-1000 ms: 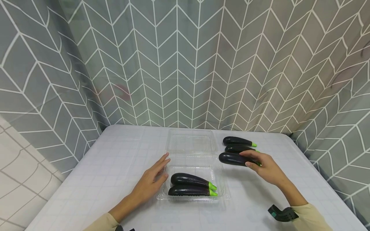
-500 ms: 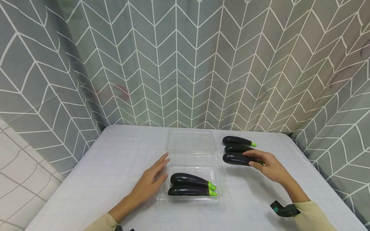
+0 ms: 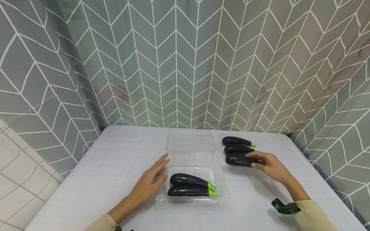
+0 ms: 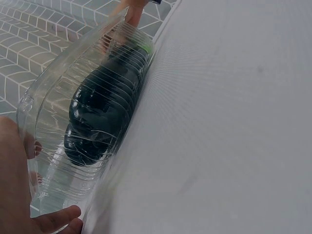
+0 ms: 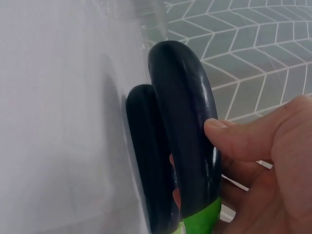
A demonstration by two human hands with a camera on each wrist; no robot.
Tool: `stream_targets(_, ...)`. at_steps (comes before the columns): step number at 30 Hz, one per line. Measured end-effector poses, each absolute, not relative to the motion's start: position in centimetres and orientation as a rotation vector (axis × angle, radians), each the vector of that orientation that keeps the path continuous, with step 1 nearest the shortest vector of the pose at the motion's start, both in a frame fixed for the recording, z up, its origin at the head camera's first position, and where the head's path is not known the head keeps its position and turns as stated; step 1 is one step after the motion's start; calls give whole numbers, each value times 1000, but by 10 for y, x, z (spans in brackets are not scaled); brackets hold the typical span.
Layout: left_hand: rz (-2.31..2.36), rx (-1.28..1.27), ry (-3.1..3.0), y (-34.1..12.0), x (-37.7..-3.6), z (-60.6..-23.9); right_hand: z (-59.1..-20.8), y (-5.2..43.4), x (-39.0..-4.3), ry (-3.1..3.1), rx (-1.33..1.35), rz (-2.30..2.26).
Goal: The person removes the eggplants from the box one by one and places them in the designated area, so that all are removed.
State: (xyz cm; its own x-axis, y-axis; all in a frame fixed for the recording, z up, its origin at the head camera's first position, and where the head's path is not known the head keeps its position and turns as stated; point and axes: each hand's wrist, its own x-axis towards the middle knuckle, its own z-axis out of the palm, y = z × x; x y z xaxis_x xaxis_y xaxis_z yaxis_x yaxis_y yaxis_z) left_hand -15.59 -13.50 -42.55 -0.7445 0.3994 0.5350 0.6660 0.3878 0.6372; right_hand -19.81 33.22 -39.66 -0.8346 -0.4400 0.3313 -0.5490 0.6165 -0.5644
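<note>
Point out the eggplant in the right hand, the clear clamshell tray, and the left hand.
held eggplant (image 3: 238, 160): head view, dark body left of the fingers.
clamshell tray (image 3: 190, 141): head view, open lid lying flat.
left hand (image 3: 150, 183): head view, back of the hand, beside the tray's left edge.

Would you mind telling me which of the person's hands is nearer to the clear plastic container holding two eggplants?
Left. The left hand rests against the clear plastic container's left edge, while the right hand is off to its right, gripping an eggplant on the table.
</note>
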Motion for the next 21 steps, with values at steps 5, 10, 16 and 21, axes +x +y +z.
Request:
stream_targets(5, -1255, -940, -2344, -135, -156, -425, -403, 335, -201, -2693, 832, 1023)
stream_targets(10, -1244, -944, -2338, -134, -155, -421, -409, 338, -204, -2690, 848, 1029)
stream_targets(16, -1256, -940, -2346, -134, -153, -421, -415, 339, -206, -2730, 846, 1070)
stream_targets(21, -1315, -921, -2356, -134, -151, -419, -419, 340, -207, -2744, 862, 1100)
